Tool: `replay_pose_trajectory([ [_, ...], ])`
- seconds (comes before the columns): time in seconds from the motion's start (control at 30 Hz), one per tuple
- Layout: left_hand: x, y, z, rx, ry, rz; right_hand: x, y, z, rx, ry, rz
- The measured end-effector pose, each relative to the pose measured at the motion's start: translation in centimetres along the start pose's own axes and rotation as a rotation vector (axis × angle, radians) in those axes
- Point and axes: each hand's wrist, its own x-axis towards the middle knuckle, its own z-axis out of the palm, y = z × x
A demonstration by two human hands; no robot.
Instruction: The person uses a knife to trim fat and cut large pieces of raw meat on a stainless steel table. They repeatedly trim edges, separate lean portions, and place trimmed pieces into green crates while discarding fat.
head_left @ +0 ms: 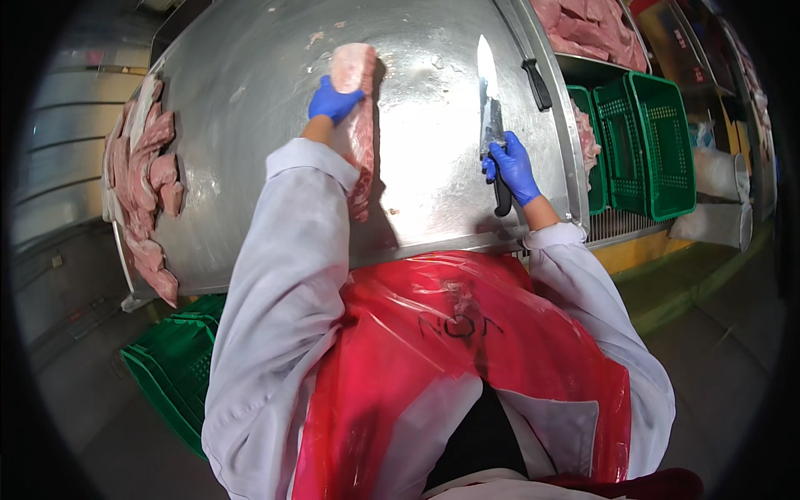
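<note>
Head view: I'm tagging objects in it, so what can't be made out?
Head view, part of the knife's handle: hidden by the right hand.
Head view, part of the meat strip's left side: covered by the left hand.
Head view, far end of the black-handled tool: cut off by the top edge.
Head view, part of the lower-left green crate: behind the left sleeve.

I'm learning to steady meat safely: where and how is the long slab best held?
Probably the slab's left side toward its far end, coming from the left, where the left hand rests: it lies lengthwise away from the person, with the knife off right.
</note>
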Motion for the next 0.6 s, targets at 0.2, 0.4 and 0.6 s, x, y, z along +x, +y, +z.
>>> replay_pose_trajectory([
  [0.2, 4.6, -7.9, 5.3, -0.132, 0.253, 0.214, 1.4, -2.3, 4.1, -0.190, -0.064, 0.066],
  [0.4, 1.1, -0.3, 6.3, 0.036, 0.363, 0.188, 12.0, -6.2, 13.6, -0.493, -0.088, -0.116],
  [0.6, 0.7, 0.2, 6.3, -0.024, 0.397, 0.381, 20.3, -7.8, 18.2, -0.895, -0.088, -0.125],
])
